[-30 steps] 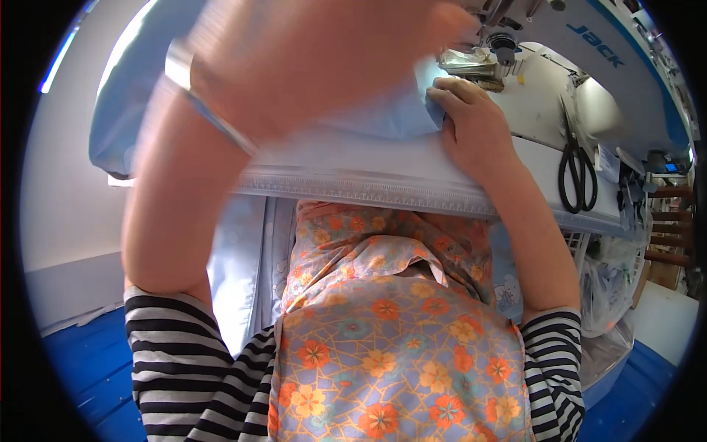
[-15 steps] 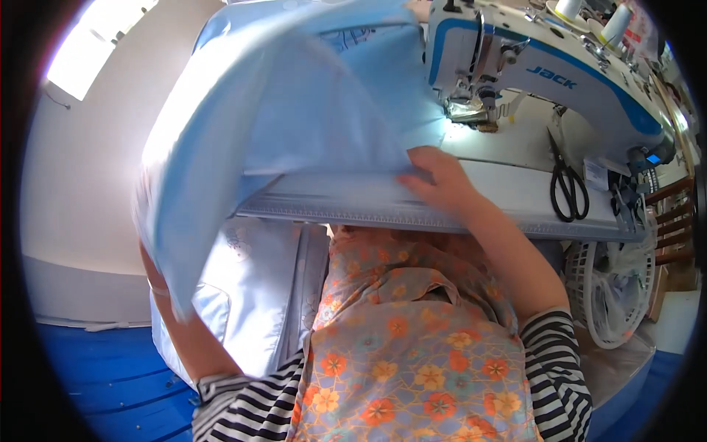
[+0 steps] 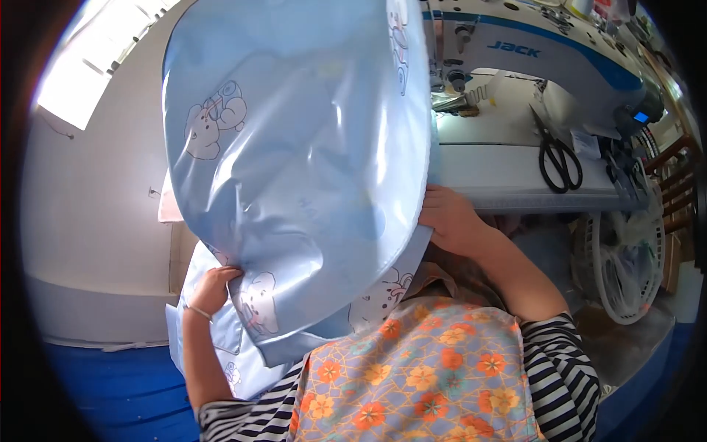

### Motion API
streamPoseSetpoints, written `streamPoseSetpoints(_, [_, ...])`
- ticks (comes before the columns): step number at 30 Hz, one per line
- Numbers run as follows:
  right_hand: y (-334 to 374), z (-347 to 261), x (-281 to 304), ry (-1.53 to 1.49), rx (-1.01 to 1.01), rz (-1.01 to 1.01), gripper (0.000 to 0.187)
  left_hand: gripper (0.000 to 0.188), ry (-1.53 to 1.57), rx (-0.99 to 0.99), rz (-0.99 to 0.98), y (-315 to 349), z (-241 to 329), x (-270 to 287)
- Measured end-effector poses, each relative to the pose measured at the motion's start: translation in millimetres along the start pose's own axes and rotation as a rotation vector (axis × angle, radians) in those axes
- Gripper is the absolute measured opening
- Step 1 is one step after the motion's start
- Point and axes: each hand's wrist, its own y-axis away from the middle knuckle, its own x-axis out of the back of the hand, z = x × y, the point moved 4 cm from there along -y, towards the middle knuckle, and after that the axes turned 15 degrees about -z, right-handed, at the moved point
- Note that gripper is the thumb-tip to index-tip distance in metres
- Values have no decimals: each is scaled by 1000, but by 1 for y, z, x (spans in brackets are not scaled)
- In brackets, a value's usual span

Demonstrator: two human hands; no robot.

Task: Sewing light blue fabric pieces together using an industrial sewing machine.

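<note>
I hold a big sheet of light blue fabric (image 3: 294,147) printed with cartoon elephants up in front of me, so that it fills the upper middle of the frame and hides much of the sewing table behind it. My left hand (image 3: 213,287), at lower left, is closed on the lower left edge of the cloth, fingers curled into the folds; a thin bracelet (image 3: 197,313) sits on that wrist. My right hand (image 3: 449,217), just right of centre, pinches the right hem of the same cloth, thumb and fingers shut over the stitched edge where it curves down. Between my hands the fabric bellies out, smooth and a little shiny, and its lower part hangs down against my lap.

Upper right stands the white and blue sewing machine (image 3: 530,51), on a white table (image 3: 515,173) whose front edge runs just above my right hand. A pair of black-handled scissors (image 3: 557,155) lies on that table, right of the machine's needle area and well apart from my hand. Below the table at right I see a white wheel-like part (image 3: 626,265) of the stand. At the bottom of the frame are my floral apron (image 3: 420,376) and striped sleeves (image 3: 563,361), with blue floor (image 3: 110,390) at lower left.
</note>
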Motion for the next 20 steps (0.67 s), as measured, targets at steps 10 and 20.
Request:
streamPoseSetpoints(10, [-9, -41, -21, -71, 15, 118, 27, 19, -642, -1200, 228, -109, 359, 134])
streamPoseSetpoints(20, [-11, -26, -16, -435, -125, -68, 25, 78, -204, 416, 231, -239, 59, 155])
